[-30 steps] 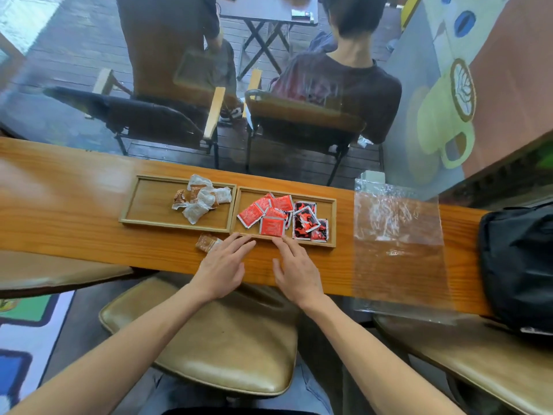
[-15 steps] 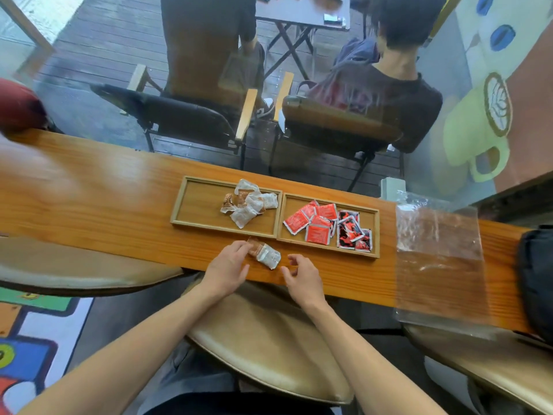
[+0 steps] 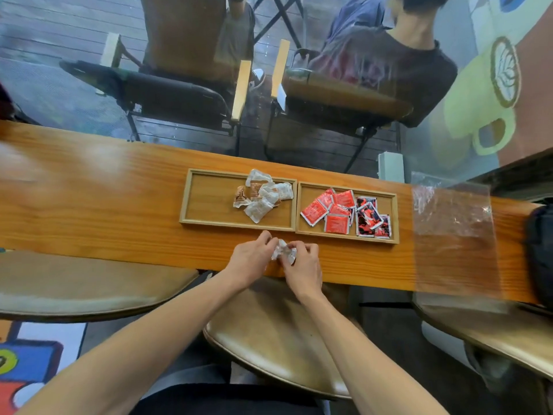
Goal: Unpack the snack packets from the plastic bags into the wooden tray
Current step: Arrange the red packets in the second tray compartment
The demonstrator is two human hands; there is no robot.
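1. Two wooden trays sit side by side on the counter [image 3: 89, 205], touching along one edge, just beyond your hands.
2. Your left tray [image 3: 209, 202] holds a loose heap of clear and brown packets [image 3: 261, 194] toward its right end; the rest of its floor is bare wood.
3. Your right tray [image 3: 347, 232] holds red packets [image 3: 332, 209] on its left and red-and-black packets [image 3: 371, 217] on its right, overlapping.
4. Your left hand [image 3: 250, 260] and right hand [image 3: 302, 265] pinch one crinkled clear packet [image 3: 284, 253] between them, fingers closed on it, near the trays' front rims; its contents are too blurred to make out.
5. An empty-looking plastic bag [image 3: 452, 217] lies flat to the right of the trays.
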